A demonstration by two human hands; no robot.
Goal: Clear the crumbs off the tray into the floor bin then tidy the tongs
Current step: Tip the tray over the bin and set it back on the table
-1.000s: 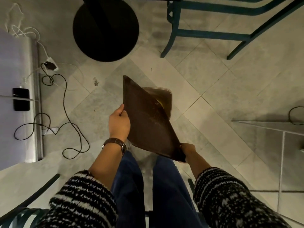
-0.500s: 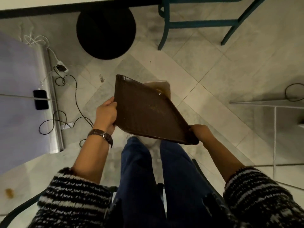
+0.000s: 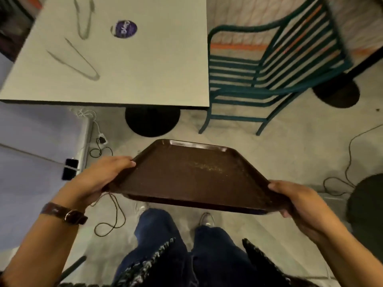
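We wear a dark brown leather watch strap [image 3: 62, 212] with a metal buckle, on the wrist behind our left hand [image 3: 103, 175]. Our forearms are bare. Our knit top [image 3: 149, 264] is black flecked with white, and its edges look fuzzy. Our trousers [image 3: 163, 241] are dark blue denim, loose in the leg. Below them show the toes of pale shoes [image 3: 206, 219], too blurred for detail.

The purple sticker [image 3: 124, 29] on the table [image 3: 145, 69] bears unreadable blurred lettering.
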